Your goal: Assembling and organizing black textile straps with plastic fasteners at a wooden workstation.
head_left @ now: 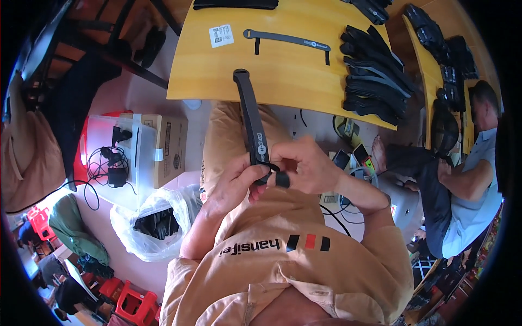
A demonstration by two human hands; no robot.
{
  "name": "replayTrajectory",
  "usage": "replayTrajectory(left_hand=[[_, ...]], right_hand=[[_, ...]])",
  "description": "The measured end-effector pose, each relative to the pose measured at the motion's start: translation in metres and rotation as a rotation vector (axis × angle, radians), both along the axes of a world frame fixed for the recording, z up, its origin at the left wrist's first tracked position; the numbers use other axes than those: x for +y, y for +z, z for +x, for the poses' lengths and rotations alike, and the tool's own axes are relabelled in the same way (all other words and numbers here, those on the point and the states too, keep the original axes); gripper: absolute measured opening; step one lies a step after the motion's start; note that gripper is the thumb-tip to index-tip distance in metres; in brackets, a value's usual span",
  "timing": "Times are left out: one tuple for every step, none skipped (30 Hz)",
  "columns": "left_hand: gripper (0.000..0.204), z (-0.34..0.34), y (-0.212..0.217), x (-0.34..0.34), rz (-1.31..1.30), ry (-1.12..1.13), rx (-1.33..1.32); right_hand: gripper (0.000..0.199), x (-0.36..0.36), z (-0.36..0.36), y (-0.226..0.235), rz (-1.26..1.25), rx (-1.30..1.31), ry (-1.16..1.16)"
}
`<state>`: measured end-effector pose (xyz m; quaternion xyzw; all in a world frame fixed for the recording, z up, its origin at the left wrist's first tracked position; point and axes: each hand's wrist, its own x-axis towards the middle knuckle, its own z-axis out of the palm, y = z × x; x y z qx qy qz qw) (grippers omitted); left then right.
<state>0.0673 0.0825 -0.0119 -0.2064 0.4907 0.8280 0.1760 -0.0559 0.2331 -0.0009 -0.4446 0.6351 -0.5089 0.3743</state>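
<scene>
A long dark grey strap (248, 103) with a small hole at its far end and a white printed patch runs from the table edge down to my lap. My left hand (232, 183) is closed around its near end, thumb on top. Beside it, my right hand (305, 164) is closed, fingers curled on a short black strip (282, 180) at that same end. Exactly how the strip joins the strap is hidden by my fingers. On the yellow table (217, 76) lies a similar grey strap (285, 39) with two short black tabs hanging off it.
Black straps (375, 76) are heaped at the table's right, near a white printed label (221, 36). To my left stand a cardboard box (173, 146), a clear bin (142, 163) with black cables, and a plastic bag (155, 223). A seated person (467, 179) is at right.
</scene>
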Motion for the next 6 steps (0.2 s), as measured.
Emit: replayTrajectory(left_hand=[[0.016, 0.000, -0.002, -0.001, -0.003, -0.004, 0.007], [0.017, 0.001, -0.007, -0.002, -0.025, -0.028, 0.002], [0.017, 0.002, -0.009, -0.003, -0.045, -0.053, -0.004], [0.017, 0.002, -0.008, -0.005, -0.047, -0.058, 0.002], [0.018, 0.002, -0.007, -0.008, -0.020, -0.120, 0.015], [0.019, 0.003, -0.005, -0.011, 0.008, -0.181, 0.026]], right_hand=[[0.015, -0.002, 0.000, 0.003, 0.048, 0.076, 0.002], [0.015, -0.002, 0.000, 0.000, 0.044, 0.083, -0.001], [0.016, -0.003, 0.001, -0.006, -0.002, 0.122, 0.009], [0.017, -0.003, 0.000, -0.008, -0.048, 0.161, 0.020], [0.019, -0.002, -0.001, -0.006, -0.025, 0.090, 0.068], [0.021, 0.000, -0.004, -0.001, -0.001, 0.019, 0.119]])
